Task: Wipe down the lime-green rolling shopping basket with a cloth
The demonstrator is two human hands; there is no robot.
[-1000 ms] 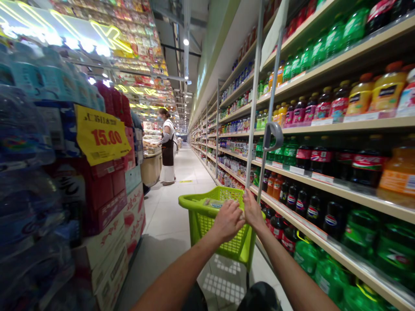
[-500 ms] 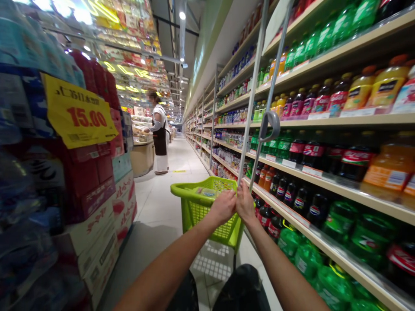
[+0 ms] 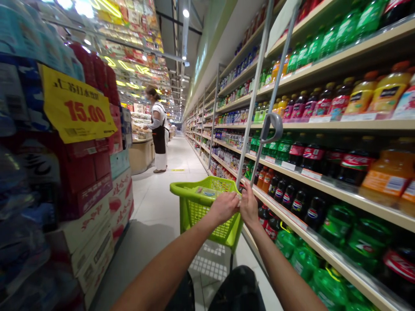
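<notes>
Pale floor tiles (image 3: pixel 162 203) run down a long aisle, open ahead as far as a person in a dark apron (image 3: pixel 159 136) who stands at a counter (image 3: pixel 142 152) on the left side. Stacked cases (image 3: pixel 97 203) with a yellow price sign (image 3: pixel 76 110) wall the left edge. Drink shelves (image 3: pixel 324 125) line the right, their lower edge just beside the green basket (image 3: pixel 197 209). The basket stands on the floor nearer the shelves, with a broad strip of tile between it and the cases. The left hand (image 3: pixel 225 206) has its fingers curled tight over the basket's near rim. The right hand (image 3: pixel 249 206), touching the left, has its fingers closed about the foot of the metal handle (image 3: pixel 274 93), which rises tilted toward the shelves. A flat packet (image 3: pixel 207 192) lies inside the basket
</notes>
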